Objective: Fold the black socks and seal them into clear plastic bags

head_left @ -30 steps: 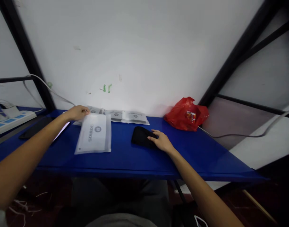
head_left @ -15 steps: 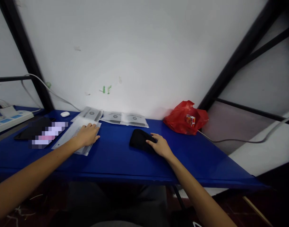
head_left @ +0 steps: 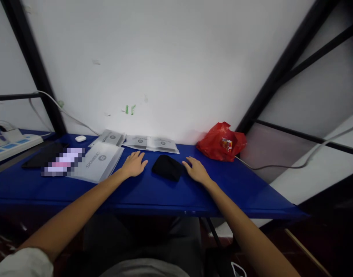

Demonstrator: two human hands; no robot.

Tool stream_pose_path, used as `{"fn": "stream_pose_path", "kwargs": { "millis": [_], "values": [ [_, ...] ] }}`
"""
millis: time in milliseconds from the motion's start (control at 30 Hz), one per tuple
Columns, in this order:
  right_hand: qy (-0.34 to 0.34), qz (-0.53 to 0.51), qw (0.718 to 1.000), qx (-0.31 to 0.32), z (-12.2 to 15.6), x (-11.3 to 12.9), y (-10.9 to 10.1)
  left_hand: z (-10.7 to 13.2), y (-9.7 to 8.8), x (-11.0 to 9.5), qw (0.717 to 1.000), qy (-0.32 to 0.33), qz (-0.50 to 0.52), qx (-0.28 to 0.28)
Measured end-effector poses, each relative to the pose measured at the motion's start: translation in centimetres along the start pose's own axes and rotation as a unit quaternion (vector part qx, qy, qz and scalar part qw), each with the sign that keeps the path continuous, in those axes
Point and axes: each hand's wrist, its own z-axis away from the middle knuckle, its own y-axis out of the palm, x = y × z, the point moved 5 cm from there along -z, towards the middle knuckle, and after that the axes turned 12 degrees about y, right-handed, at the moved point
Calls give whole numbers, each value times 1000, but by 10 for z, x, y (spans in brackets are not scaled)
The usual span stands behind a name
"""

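Black soft item point(head_left: 167, 167) lies on the blue bench point(head_left: 153, 194), between left hand point(head_left: 134, 165) and right hand point(head_left: 197, 170). Left: palm down, fingers spread, nothing held; frosted pouch point(head_left: 100, 163) near it, on its left. Right: fingers parted, slightly curled beside the item's right edge, gripping nothing; contact cannot be told
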Motion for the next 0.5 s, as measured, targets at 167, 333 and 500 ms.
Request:
{"fn": "stream_pose_path", "kwargs": {
  "millis": [167,333,500],
  "values": [
    [14,62,998,28,0,-15,18,-4,19,10,999,-27,20,-10],
    [16,57,998,27,-1,-17,20,-2,18,14,999,-15,23,-45],
    [15,50,999,17,0,-16,18,7,1,-7,993,42,-2,-113]
  ]
}}
